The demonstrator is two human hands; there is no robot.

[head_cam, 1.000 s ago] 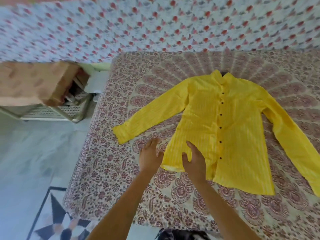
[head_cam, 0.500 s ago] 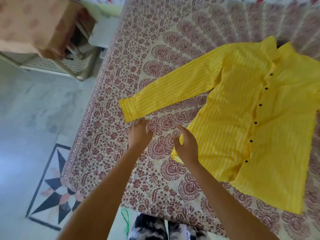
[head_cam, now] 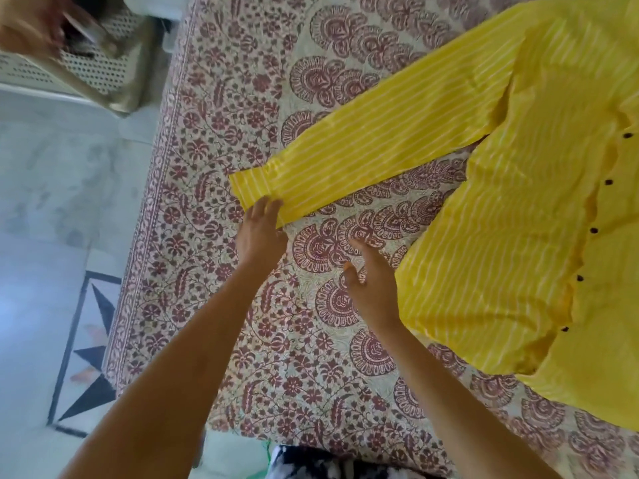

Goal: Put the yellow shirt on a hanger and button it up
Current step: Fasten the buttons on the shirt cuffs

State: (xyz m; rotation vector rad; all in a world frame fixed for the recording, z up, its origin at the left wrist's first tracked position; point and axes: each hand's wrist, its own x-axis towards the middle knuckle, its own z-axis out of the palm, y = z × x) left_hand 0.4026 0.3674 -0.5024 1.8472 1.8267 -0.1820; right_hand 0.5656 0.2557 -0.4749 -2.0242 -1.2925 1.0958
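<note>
Yellow shirt (head_cam: pixel 518 209) lies flat, front up, on the bedspread (head_cam: pixel 311 375). Your left hand (head_cam: pixel 261 233), fingers straight, touches the sleeve cuff (head_cam: pixel 256 188); your right hand (head_cam: pixel 371 285) hovers loose-fingered, holding nothing. Pull that cuff alone and the body may drag and bunch.

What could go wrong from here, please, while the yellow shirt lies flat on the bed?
1. The left hand only meets the cuff with straight fingers; pulling that one sleeve could skew or wrinkle the shirt.
2. The right hand holds nothing, so the shirt's body may slide on the bedspread.
3. The front gapes below the lowest button in view; that part might get left undone.
</note>
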